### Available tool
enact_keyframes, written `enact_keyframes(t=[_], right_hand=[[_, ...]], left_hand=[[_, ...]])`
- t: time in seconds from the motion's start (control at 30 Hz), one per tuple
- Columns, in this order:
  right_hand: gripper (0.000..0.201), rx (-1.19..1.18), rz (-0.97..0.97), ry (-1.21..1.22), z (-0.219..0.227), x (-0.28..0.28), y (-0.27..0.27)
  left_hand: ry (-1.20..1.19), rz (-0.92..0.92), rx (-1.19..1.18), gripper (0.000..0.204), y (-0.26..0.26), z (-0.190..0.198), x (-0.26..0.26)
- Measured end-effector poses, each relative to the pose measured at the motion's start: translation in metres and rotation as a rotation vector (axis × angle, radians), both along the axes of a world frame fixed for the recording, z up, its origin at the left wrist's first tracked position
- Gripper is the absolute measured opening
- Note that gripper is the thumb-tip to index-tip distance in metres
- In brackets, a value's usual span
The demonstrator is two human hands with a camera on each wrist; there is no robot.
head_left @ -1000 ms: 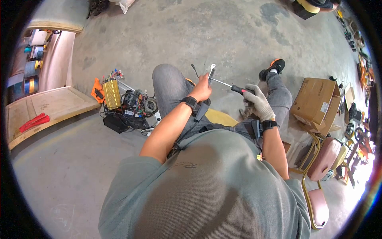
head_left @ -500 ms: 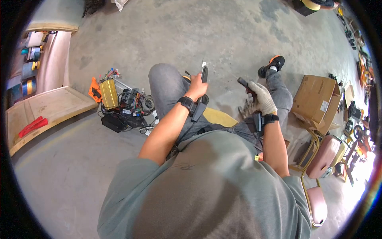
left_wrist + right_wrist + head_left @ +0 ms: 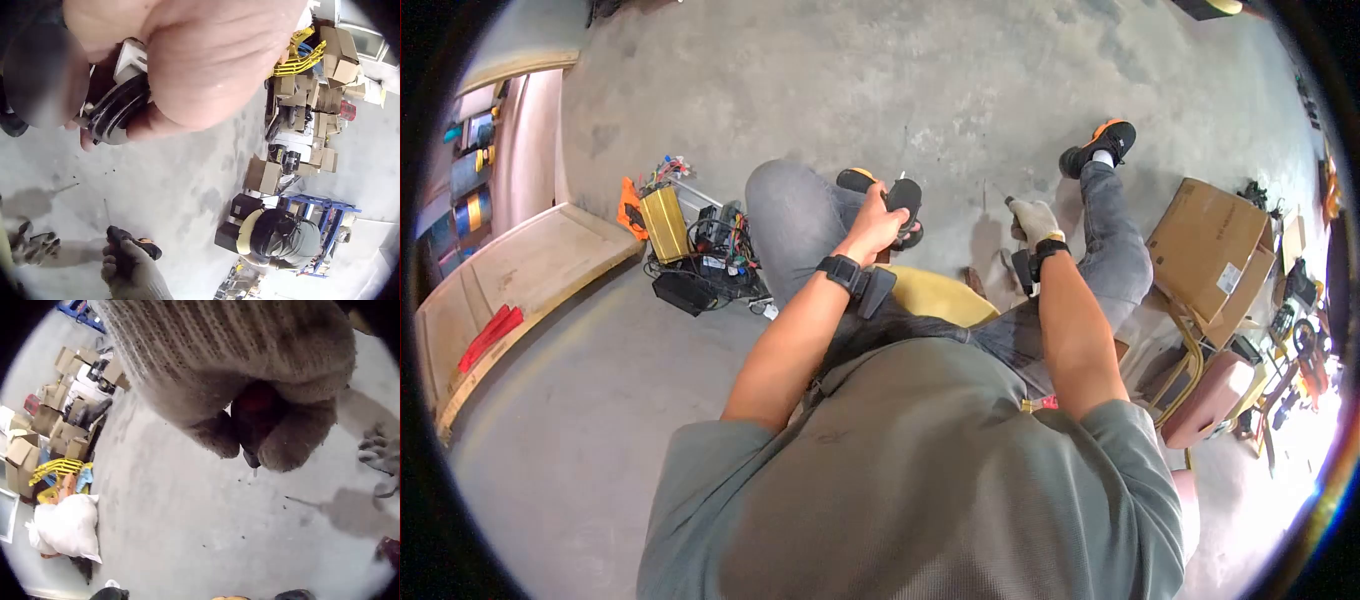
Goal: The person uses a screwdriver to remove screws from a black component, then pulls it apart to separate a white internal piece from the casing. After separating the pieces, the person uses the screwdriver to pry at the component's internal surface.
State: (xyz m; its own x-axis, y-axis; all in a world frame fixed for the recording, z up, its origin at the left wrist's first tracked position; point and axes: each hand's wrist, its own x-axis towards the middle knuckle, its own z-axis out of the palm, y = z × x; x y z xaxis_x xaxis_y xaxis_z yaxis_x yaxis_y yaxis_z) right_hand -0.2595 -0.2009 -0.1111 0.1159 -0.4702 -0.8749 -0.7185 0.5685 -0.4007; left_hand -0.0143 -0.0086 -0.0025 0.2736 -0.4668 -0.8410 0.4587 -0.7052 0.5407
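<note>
The bare left hand (image 3: 870, 228) grips the black part (image 3: 908, 196), its long axis running roughly forward. The gloved right hand (image 3: 1036, 222), nearer the screwdriver (image 3: 257, 414), grips its handle; the shaft points forward and slightly left, apart from the part.

The bare left hand (image 3: 206, 69) grips a ridged black part (image 3: 119, 109); below, a gloved right hand (image 3: 134, 272) (knit, pale) holds a screwdriver (image 3: 117, 235).

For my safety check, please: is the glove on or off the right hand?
On: the knitted glove covers the right hand, and its fingers curl around the screwdriver.
</note>
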Motion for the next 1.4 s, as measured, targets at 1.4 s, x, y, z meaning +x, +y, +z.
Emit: enact_keyframes(t=[1.4], right_hand=[[0.022, -0.124, 0.074, -0.001, 0.016, 0.020, -0.017]], left_hand=[[0.157, -0.002, -0.076, 0.016, 0.001, -0.002, 0.006]])
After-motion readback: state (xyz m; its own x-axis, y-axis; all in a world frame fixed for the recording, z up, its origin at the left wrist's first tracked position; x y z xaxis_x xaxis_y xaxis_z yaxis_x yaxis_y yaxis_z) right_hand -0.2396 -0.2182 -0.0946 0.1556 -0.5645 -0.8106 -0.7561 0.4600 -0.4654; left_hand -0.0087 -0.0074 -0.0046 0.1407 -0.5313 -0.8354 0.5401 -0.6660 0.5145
